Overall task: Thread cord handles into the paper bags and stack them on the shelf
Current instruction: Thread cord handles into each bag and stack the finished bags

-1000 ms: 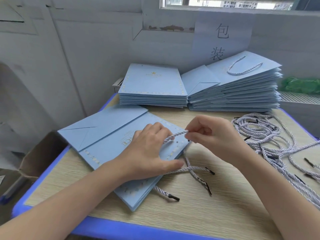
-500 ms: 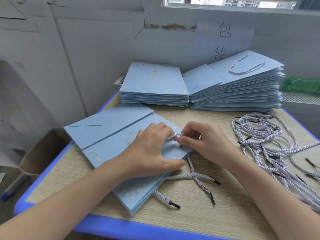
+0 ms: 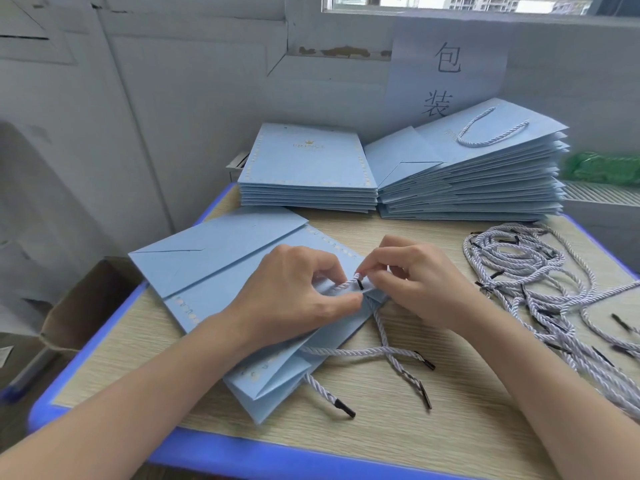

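Note:
A flat light-blue paper bag (image 3: 221,265) lies on the table in front of me, its mouth toward the right. My left hand (image 3: 298,296) rests on the bag near its top edge, thumb and fingers curled round the bag's upper flap. My right hand (image 3: 419,282) pinches the black-tipped end of a white twisted cord (image 3: 349,284) just above the bag's edge. Three more cord ends (image 3: 384,351) trail out from under the bag onto the table.
At the back stand a stack of plain flat bags (image 3: 308,178) and a taller stack of bags with handles (image 3: 485,171). A heap of loose cords (image 3: 540,285) lies at the right. The wooden table has a blue rim (image 3: 86,355); an open cardboard box (image 3: 86,306) sits left below.
My right hand has moved left toward the bag's edge, bringing the cord's black tip close to my left fingers. The stretch of cord between the hands has shortened.

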The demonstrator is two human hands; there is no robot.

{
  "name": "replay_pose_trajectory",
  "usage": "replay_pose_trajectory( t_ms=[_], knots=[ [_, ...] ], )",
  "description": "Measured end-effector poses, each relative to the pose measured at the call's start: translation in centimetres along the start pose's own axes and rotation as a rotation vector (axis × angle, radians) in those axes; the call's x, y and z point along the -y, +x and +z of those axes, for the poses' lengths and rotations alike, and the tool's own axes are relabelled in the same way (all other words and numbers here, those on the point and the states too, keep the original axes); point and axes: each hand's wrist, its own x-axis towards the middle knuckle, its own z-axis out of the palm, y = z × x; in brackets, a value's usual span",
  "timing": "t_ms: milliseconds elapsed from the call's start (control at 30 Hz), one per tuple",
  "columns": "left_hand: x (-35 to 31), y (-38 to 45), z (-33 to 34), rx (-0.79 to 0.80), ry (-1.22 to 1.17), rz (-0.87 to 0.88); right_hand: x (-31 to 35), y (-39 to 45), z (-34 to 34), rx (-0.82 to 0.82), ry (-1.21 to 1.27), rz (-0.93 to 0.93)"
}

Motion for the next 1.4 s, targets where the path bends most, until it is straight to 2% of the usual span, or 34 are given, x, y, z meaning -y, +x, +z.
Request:
replay_pose_trajectory(
  t_ms=[400,567,633,800,967,1067,1133,1233,1333,1400],
  knots=[
    [0.0,0.1,-0.4,0.019,-0.127,-0.052,0.6,-0.4,-0.5,0.025,0.112,-0.005],
    [-0.1,0.6,-0.7,0.006,-0.163,-0.097,0.1,-0.6,-0.5,-0.233,0.076,-0.056],
    [0.2,0.9,-0.8,-0.023,-0.191,-0.129,-0.2,-0.8,0.0,-0.268,-0.018,-0.067],
    [0.9,1.1,-0.7,-0.045,-0.199,-0.132,0.4,-0.3,2.2,-0.223,-0.215,-0.087],
    [1.1,1.1,-0.7,-0.078,-0.178,-0.137,0.6,-0.3,0.1,-0.147,-0.035,0.003],
    [1.6,1.2,-1.0,-0.128,-0.113,-0.139,0.2,-0.7,-1.8,-0.231,0.024,0.112],
    [1.7,1.2,-0.8,-0.119,-0.078,-0.139,-0.2,-0.6,-1.9,-0.301,-0.076,0.183],
    [1.6,1.2,-0.2,-0.051,0.044,-0.078,-0.7,-0.5,-0.8,-0.237,-0.318,0.243],
    [1.6,1.4,0.2,-0.056,0.05,0.009,-0.7,-0.6,-0.1,-0.184,-0.284,0.209],
    [1.7,1.3,0.4,-0.064,0.03,0.029,-0.1,-0.7,0.6,-0.159,-0.177,0.11]
  ],
)
